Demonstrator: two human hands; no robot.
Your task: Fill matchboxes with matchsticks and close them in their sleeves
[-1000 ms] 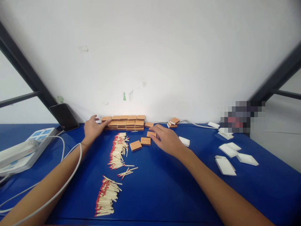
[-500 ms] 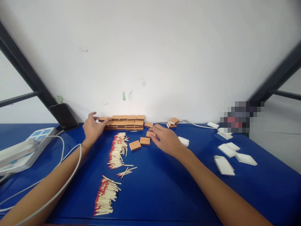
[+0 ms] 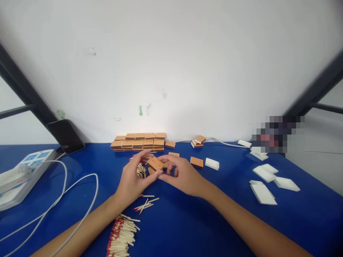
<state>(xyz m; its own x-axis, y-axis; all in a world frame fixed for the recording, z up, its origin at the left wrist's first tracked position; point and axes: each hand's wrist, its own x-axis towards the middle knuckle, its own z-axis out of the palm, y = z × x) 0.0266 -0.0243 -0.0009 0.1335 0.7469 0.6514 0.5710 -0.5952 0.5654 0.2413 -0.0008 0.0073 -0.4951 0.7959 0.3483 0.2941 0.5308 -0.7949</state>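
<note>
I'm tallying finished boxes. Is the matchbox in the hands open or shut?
Cannot tell. The matchbox shows only its orange top between left hand and right hand; fingers hide its ends.

Blue counter [image 3: 187, 221]. Power strip [image 3: 18, 175] far left, white cable [image 3: 80, 185] looping across. Dark phone [image 3: 65, 135] leaning against wall. White trays [image 3: 264, 194] scattered right. Loose matches [image 3: 120, 235] near front edge.

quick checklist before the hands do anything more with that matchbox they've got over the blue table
1. Matchbox held by both the left hand and right hand: ok.
2. Box open or closed: cannot tell.
3. Loose matches within reach on the blue table: ok.
4. Stacked matchboxes against the wall, tidy: ok.
5. White cable lies beside the left forearm, touching or not: cannot tell.
</note>
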